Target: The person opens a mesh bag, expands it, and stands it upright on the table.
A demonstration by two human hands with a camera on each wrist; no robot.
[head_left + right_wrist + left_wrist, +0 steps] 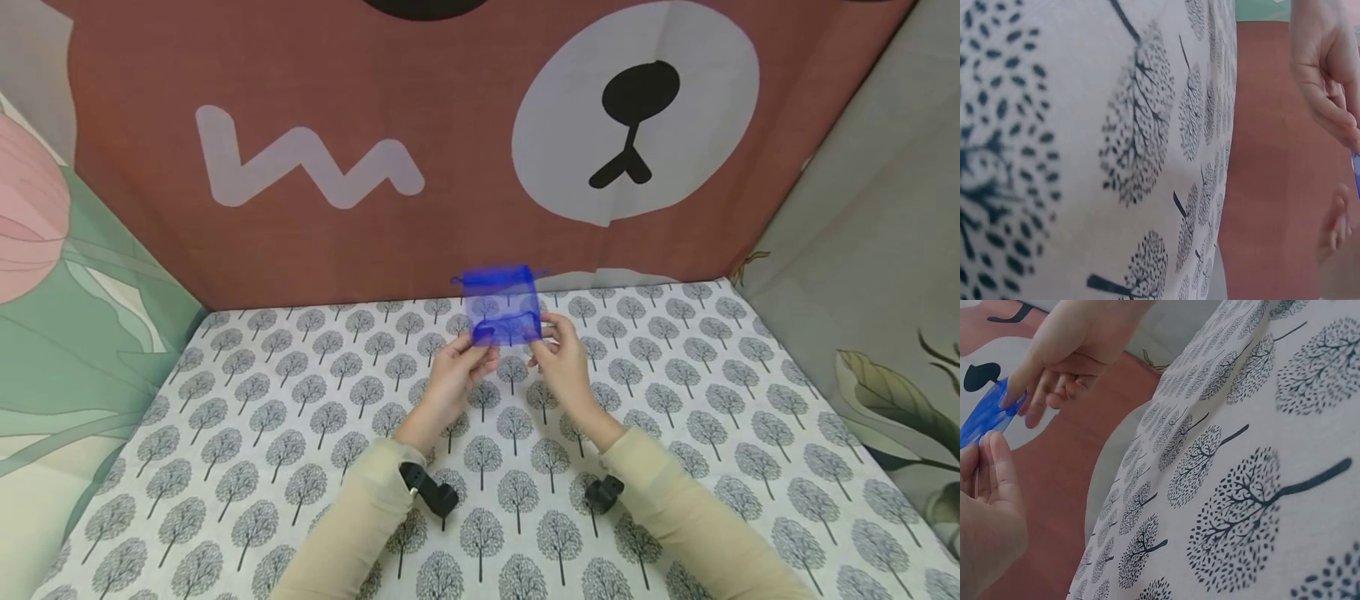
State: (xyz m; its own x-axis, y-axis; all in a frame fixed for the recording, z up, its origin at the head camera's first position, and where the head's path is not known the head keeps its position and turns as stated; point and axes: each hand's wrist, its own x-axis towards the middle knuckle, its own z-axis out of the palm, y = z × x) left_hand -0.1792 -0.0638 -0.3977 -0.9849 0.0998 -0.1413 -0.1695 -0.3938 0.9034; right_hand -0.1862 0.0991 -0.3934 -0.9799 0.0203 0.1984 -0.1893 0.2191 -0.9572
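Observation:
A sheer blue drawstring pouch (501,302) is held up above the far part of the table in the head view, its see-through fabric spread flat. My left hand (450,377) pinches its lower left corner between thumb and fingers. At the lower right corner, my right hand (564,360) pinches the fabric the same way. Cords stick out on both sides near the pouch's upper edge. The left wrist view has the pouch (990,415) stretched between both hands; only a sliver of the pouch (1357,169) shows in the right wrist view.
A white cloth with printed trees (330,421) covers the table. Behind it hangs a reddish-brown curtain (315,250) with a cartoon face. Patterned curtains stand left (97,333) and right (847,250). A black wrist device (431,492) sits at the left cuff, another (603,493) at the right.

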